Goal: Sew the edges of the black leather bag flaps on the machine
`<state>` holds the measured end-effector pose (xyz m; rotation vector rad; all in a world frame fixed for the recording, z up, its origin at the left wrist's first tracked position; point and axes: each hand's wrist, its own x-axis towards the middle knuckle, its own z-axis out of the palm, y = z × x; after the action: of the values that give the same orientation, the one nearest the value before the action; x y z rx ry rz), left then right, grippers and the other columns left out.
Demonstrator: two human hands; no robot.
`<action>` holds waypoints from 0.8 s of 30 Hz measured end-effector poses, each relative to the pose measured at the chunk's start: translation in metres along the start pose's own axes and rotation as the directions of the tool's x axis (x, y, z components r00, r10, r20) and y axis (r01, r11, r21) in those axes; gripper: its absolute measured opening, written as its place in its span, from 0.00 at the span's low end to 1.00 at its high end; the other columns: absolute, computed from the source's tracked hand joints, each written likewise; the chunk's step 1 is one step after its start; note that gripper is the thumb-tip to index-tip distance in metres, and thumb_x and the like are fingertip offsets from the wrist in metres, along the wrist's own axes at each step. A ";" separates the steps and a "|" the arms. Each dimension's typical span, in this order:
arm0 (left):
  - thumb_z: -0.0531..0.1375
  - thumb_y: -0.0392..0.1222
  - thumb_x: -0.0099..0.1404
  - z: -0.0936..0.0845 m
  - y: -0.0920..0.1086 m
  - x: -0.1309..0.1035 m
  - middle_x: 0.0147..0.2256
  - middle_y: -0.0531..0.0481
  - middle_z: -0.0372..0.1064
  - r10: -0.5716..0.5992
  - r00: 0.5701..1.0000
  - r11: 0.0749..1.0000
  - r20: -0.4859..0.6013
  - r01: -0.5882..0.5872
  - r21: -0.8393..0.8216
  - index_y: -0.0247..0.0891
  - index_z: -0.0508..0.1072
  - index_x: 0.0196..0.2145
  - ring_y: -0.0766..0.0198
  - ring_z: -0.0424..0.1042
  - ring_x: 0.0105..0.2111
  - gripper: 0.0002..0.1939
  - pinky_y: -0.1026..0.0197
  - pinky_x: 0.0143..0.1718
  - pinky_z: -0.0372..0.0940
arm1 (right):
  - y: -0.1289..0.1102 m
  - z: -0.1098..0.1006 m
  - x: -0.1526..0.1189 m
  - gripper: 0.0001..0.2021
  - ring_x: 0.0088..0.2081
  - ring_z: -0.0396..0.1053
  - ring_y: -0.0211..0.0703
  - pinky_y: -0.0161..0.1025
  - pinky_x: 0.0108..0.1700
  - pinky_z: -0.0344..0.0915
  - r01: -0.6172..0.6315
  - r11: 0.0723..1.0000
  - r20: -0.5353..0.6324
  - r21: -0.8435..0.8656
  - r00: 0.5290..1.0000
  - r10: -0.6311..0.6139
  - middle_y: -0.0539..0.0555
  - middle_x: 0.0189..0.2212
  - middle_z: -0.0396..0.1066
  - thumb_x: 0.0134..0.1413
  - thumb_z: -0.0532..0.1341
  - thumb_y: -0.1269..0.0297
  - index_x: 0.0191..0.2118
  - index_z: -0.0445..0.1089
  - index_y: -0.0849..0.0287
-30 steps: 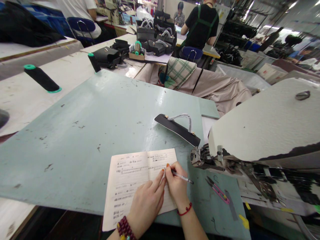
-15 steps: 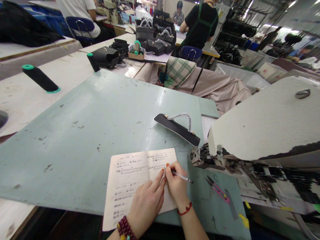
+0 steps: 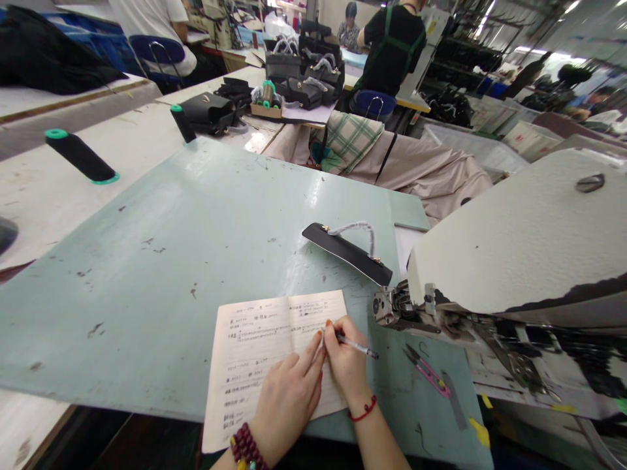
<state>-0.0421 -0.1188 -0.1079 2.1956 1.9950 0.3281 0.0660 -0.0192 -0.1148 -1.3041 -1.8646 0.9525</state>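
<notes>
Two notebook pages, handwriting illegibly small | right hand pinching pen | left hand outstretched flat on paper

We have a cream, ruled paper notebook, handwritten on, open flat across the near edge of the bench; our slim, clear-and-dark pen slants over its right page, tip hidden.

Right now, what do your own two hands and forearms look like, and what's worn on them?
No gloves, and no sleeves on the visible forearms. The left hand has a dark red beaded bracelet with yellow and turquoise beads; the right hand has a thin red bracelet. Orange nail colour shows on both.
</notes>
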 end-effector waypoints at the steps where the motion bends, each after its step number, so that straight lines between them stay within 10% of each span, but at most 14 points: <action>1: 0.54 0.33 0.67 0.000 0.000 0.000 0.64 0.45 0.58 -0.002 1.000 1.000 0.002 0.002 -0.002 0.36 0.64 0.62 0.58 0.74 0.35 0.25 0.52 0.34 0.76 | 0.000 0.000 0.000 0.15 0.25 0.61 0.37 0.34 0.30 0.56 -0.001 1.000 0.004 -0.001 1.000 0.001 0.47 0.21 0.63 0.65 0.56 0.62 0.26 0.61 0.57; 24: 0.54 0.35 0.68 0.005 -0.001 -0.002 0.65 0.48 0.57 0.005 0.999 1.000 -0.039 -0.004 0.015 0.37 0.66 0.60 0.59 0.74 0.35 0.23 0.53 0.32 0.75 | 0.002 0.000 0.000 0.15 0.23 0.58 0.35 0.33 0.28 0.54 0.020 0.999 -0.068 0.031 0.998 -0.018 0.45 0.20 0.60 0.65 0.56 0.64 0.25 0.59 0.58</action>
<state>-0.0417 -0.1207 -0.1130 2.2198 2.0193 0.3607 0.0666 -0.0190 -0.1163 -1.2823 -1.8006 0.9132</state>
